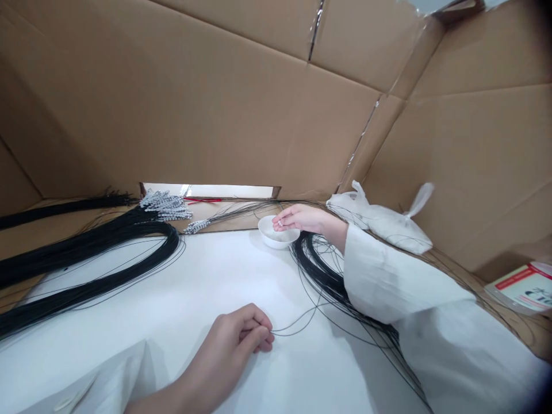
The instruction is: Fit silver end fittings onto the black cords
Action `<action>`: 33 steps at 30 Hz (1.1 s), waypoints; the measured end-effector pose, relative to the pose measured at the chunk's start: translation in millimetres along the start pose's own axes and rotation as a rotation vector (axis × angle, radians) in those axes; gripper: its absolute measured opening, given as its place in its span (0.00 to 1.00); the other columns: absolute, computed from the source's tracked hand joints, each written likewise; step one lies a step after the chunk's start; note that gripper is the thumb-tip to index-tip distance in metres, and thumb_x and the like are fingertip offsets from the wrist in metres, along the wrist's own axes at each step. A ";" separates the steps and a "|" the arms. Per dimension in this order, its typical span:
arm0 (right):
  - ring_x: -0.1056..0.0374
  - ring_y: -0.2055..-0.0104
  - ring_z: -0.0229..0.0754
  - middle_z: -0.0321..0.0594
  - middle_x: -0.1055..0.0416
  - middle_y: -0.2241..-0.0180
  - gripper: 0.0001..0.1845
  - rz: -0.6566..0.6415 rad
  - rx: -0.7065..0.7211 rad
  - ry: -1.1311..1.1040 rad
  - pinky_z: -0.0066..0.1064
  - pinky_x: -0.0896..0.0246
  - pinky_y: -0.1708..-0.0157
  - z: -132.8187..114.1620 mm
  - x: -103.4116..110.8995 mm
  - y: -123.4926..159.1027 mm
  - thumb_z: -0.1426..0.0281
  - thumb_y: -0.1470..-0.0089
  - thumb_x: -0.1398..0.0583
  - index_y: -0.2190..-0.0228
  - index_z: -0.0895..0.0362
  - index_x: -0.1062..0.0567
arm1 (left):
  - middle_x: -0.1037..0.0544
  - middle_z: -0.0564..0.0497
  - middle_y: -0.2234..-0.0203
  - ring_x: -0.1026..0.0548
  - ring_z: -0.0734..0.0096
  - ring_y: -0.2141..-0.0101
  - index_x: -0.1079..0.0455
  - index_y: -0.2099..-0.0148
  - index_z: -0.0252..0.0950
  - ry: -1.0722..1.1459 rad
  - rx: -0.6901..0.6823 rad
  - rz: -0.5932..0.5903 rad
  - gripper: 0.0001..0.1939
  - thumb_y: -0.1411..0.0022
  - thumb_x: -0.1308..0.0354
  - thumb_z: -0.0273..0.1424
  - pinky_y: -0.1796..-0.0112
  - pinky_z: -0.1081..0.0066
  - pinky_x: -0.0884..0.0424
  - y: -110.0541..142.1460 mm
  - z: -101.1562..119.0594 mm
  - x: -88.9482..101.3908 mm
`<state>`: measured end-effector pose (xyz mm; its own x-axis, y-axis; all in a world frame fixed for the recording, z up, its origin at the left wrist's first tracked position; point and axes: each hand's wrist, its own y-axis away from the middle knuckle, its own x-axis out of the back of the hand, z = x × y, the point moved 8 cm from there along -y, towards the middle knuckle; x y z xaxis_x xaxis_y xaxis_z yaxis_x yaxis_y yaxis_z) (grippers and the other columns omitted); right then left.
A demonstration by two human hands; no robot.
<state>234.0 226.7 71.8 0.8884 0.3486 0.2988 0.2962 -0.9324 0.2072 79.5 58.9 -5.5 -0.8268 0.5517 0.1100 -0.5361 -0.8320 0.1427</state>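
Near the front of the white table, my left hand (248,333) is closed in a pinch on a thin black cord (297,332). The cord loops off to the right from the fingertips. Farther back, my right hand (302,219) reaches over a small white bowl (278,244), fingers bent together at its rim. Pale contents lie in the bowl, too small to name. A whitish speck shows at the right fingertips, but I cannot make out what it is. Under my right forearm lies a bundle of black cords (319,267), curved into a loop.
Thick black cord bundles (99,238) lie at left, with black-and-white patterned ends (166,205). A smaller bunch has similar ends (198,226). White plastic bags (397,227) and a printed container (524,287) stand at right. Cardboard walls (194,109) surround the table (207,276).
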 end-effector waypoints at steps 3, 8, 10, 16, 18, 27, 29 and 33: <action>0.29 0.65 0.36 0.40 0.26 0.70 0.08 -0.085 0.101 0.067 0.29 0.36 0.58 -11.2 -19.4 15.9 0.81 0.55 0.42 0.71 0.62 0.25 | 0.25 0.50 0.73 0.26 0.69 0.68 0.34 0.68 0.35 -0.001 0.009 -0.003 0.08 0.41 0.52 0.30 0.65 0.71 0.33 0.0 1.0 0.2; 0.30 0.71 0.35 0.40 0.27 0.73 0.09 -0.020 0.222 0.253 0.28 0.34 0.65 1.4 -56.8 33.1 0.80 0.51 0.47 0.72 0.63 0.26 | 0.24 0.50 0.73 0.26 0.68 0.68 0.34 0.67 0.35 -0.011 -0.004 -0.008 0.08 0.41 0.53 0.29 0.65 0.70 0.33 -0.1 0.9 0.0; 0.31 0.72 0.36 0.41 0.27 0.74 0.10 0.073 0.294 0.402 0.27 0.35 0.67 8.5 -68.3 37.8 0.80 0.50 0.48 0.71 0.63 0.26 | 0.24 0.50 0.73 0.26 0.68 0.68 0.34 0.67 0.35 -0.007 -0.002 -0.010 0.07 0.41 0.53 0.30 0.64 0.70 0.33 -0.4 -0.4 0.0; 0.32 0.62 0.39 0.42 0.26 0.65 0.13 0.275 0.482 0.745 0.28 0.41 0.60 19.4 -82.2 46.3 0.79 0.46 0.50 0.67 0.61 0.25 | 0.25 0.50 0.73 0.25 0.68 0.67 0.33 0.67 0.36 -0.009 -0.009 -0.007 0.08 0.41 0.52 0.31 0.64 0.69 0.32 -1.9 -1.4 1.4; 0.33 0.61 0.40 0.43 0.27 0.64 0.13 0.285 0.475 0.816 0.28 0.43 0.59 25.6 -82.4 44.5 0.78 0.44 0.51 0.65 0.61 0.26 | 0.25 0.50 0.73 0.25 0.67 0.67 0.33 0.67 0.36 -0.016 -0.004 -0.008 0.08 0.41 0.52 0.31 0.64 0.69 0.32 -1.9 -1.8 1.5; 0.35 0.62 0.43 0.47 0.29 0.66 0.14 0.260 0.498 1.069 0.29 0.44 0.61 36.5 -95.6 44.2 0.75 0.41 0.53 0.62 0.62 0.29 | 0.24 0.51 0.74 0.25 0.68 0.68 0.33 0.68 0.37 -0.025 -0.025 -0.009 0.08 0.41 0.52 0.31 0.65 0.70 0.32 0.4 0.3 2.0; 0.35 0.62 0.43 0.47 0.29 0.66 0.13 0.261 0.502 1.082 0.29 0.44 0.62 36.2 -96.4 44.9 0.75 0.41 0.53 0.62 0.63 0.29 | 0.24 0.51 0.74 0.25 0.68 0.68 0.33 0.68 0.37 -0.027 -0.026 -0.008 0.08 0.40 0.52 0.31 0.65 0.71 0.32 0.4 0.2 2.0; 0.35 0.62 0.42 0.47 0.29 0.66 0.14 0.254 0.493 1.082 0.29 0.44 0.62 37.3 -95.4 44.3 0.75 0.41 0.53 0.61 0.63 0.29 | 0.24 0.51 0.73 0.25 0.68 0.67 0.33 0.67 0.37 -0.044 -0.025 -0.010 0.08 0.40 0.52 0.31 0.65 0.70 0.33 -0.1 0.3 1.8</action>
<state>175.5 148.6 17.7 0.2584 -0.1691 0.9511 0.4668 -0.8401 -0.2762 78.1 60.1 -5.0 -0.8137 0.5612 0.1515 -0.5485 -0.8275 0.1197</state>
